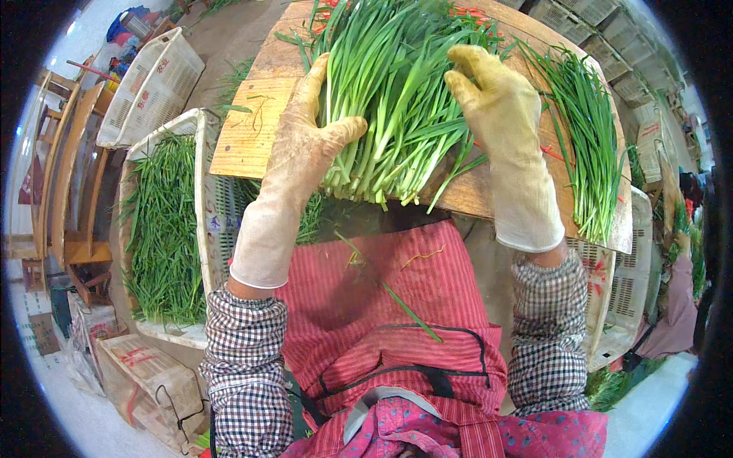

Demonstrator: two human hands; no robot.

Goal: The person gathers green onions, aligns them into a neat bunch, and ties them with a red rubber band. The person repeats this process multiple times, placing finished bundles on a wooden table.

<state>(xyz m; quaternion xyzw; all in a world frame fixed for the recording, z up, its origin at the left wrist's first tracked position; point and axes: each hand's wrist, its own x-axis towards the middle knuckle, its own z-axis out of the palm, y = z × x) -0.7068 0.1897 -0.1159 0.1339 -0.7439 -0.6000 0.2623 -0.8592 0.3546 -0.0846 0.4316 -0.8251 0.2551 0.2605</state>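
Note:
A loose heap of garlic chives [389, 114] lies on a wooden board [252, 129] before me, pale cut ends towards my body. My left hand [309, 131], in a yellowed glove, grips the heap's left side with its thumb across the stems. The undersides of those fingers are hidden. At the right edge of the leaves, my gloved right hand [495, 94] is raised with thumb and fingers apart, holding nothing visible. Farther right, a narrower bunch of chives [590, 143] lies along the board's edge. Red ties [472, 16] show behind the heap.
On my left stands a white plastic crate [200, 200] full of loose green leaves [163, 235]. Another crate [152, 86] leans behind it. A crate [601, 303] sits below the board's right side. Stacked crates [601, 34] line the back right. Another person's sleeve [673, 309] shows at far right.

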